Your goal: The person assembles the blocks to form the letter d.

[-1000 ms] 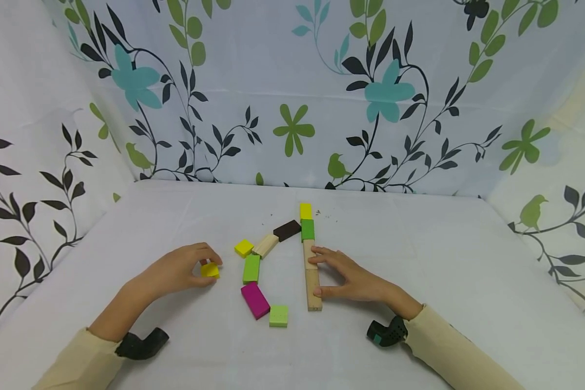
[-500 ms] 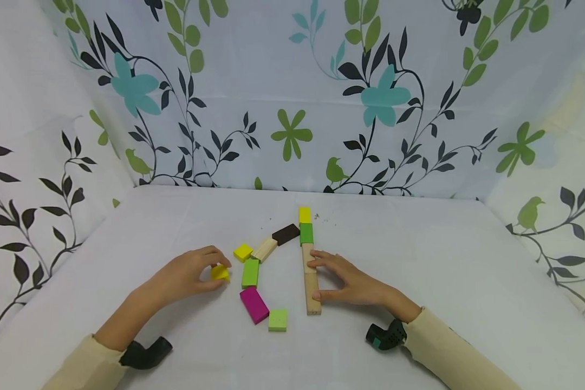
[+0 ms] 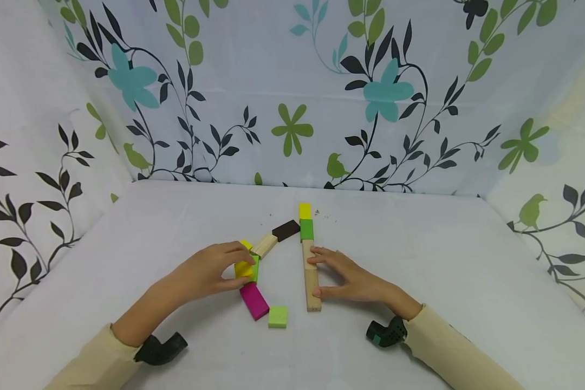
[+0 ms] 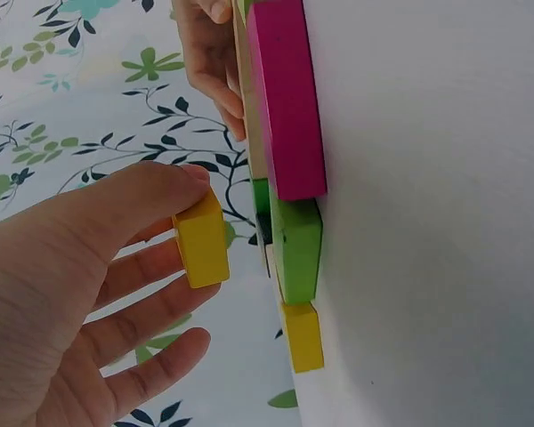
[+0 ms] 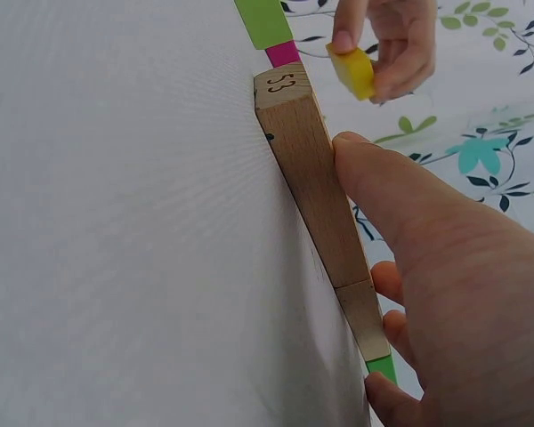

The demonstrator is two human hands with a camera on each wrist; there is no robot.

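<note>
A small yellow block (image 3: pixel 244 270) is pinched between the thumb and fingers of my left hand (image 3: pixel 202 273). In the left wrist view it is raised off the table, beside a green block (image 4: pixel 298 253); from the head view it overlaps that block. My right hand (image 3: pixel 356 280) rests along two plain wooden blocks (image 3: pixel 313 295) laid end to end, thumb on the nearer one and fingertips on the farther. The near wooden block's end shows the number 53 in the right wrist view. A magenta block (image 3: pixel 254 301) lies just nearer than the green one.
Beyond the wooden blocks, a green block (image 3: pixel 306 229) and a yellow block (image 3: pixel 304 211) continue the straight row. A dark brown block (image 3: pixel 286 230), a pale wooden block (image 3: pixel 264 246) and another yellow block (image 4: pixel 304 338) curve leftward. A lime block (image 3: pixel 277 317) lies at the near end.
My left hand has moved right with the yellow block, from left of the curved row to over the green block. The right hand stays on the wooden blocks.
</note>
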